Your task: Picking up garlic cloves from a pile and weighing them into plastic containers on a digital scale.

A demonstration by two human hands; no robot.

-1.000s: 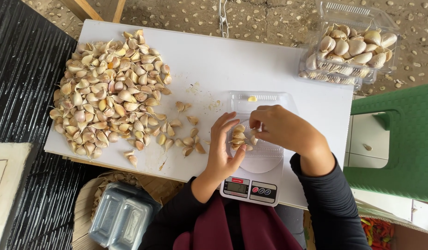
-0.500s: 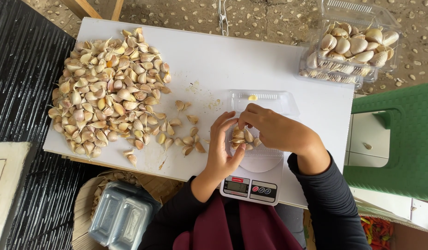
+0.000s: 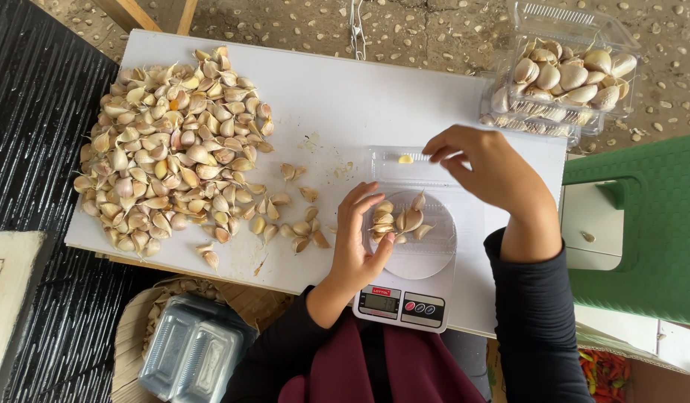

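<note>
White tabletop [image 3: 405, 97] | big garlic clove pile [image 3: 170, 149] far left; kitchen scale [image 3: 412, 287] w/ clear tray [image 3: 434, 246] holding few cloves [image 3: 397, 220] | left hand [image 3: 360, 242] fingers open, loosely cupping tray edge; right hand [image 3: 487, 168] above tray, fingers loosely curled, holding nothing visible | filled clear box [image 3: 565, 75] top right

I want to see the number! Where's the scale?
In the head view, the scale sits at the table's near edge, right of centre, under the clear tray of garlic cloves, between both hands.
</note>
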